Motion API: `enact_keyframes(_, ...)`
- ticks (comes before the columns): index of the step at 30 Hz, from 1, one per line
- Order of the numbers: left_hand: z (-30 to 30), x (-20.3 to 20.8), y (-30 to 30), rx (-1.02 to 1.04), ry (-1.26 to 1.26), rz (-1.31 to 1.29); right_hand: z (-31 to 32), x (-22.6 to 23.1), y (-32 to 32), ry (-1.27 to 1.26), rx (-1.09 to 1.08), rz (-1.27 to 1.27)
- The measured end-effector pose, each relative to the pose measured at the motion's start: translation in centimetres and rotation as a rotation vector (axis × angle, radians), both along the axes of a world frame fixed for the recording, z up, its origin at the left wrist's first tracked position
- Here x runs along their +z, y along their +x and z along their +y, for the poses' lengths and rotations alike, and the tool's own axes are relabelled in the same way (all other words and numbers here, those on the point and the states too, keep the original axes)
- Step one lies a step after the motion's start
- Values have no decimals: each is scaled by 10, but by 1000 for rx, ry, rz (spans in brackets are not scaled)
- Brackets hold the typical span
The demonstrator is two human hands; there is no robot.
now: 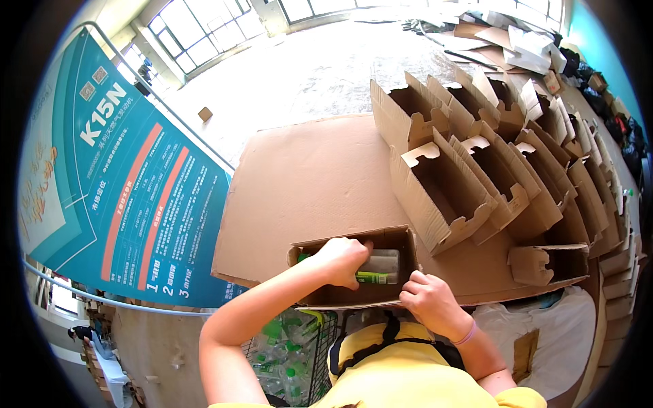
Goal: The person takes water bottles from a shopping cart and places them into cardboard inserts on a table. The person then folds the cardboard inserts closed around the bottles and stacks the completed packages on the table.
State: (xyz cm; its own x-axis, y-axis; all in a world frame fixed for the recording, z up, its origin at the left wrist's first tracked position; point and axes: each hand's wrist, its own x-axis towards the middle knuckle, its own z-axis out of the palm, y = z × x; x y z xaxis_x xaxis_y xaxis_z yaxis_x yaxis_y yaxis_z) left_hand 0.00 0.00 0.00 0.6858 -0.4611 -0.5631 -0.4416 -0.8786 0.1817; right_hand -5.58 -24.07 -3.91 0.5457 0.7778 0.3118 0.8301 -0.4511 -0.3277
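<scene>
An open brown cardboard box (401,238) stands at the near edge of the cardboard-covered table. My left hand (342,260) reaches into it and grips a clear plastic bottle with a green label (383,265) lying inside. My right hand (428,301) rests on the box's near right edge, fingers curled against the cardboard wall.
Several empty folded cardboard boxes (469,170) stand in rows at the right and far side of the table (306,170). A wire basket of clear bottles with green caps (292,353) sits below at my left. A blue banner (129,183) hangs at the left.
</scene>
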Motion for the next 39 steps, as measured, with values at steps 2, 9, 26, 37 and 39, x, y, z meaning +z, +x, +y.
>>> enact_keyframes(2, 4, -32, 8, -106, 127, 55, 15, -2, -8, 34, 6, 10)
enact_keyframes(9, -29, -151, 51, -123, 217, -5, 1, -2, 12, -15, 76, 16)
enact_keyframes(26, -17, -68, 33, -30, -32, -211, 4, 3, 16, 67, 34, 79)
enact_keyframes(37, 187, -155, -226, 1700, -1036, -602, 17, 9, 10, 70, -108, 144)
enact_keyframes(39, 214, -287, -285, 1492, -547, -281, 25, 10, 11, 70, -102, 149)
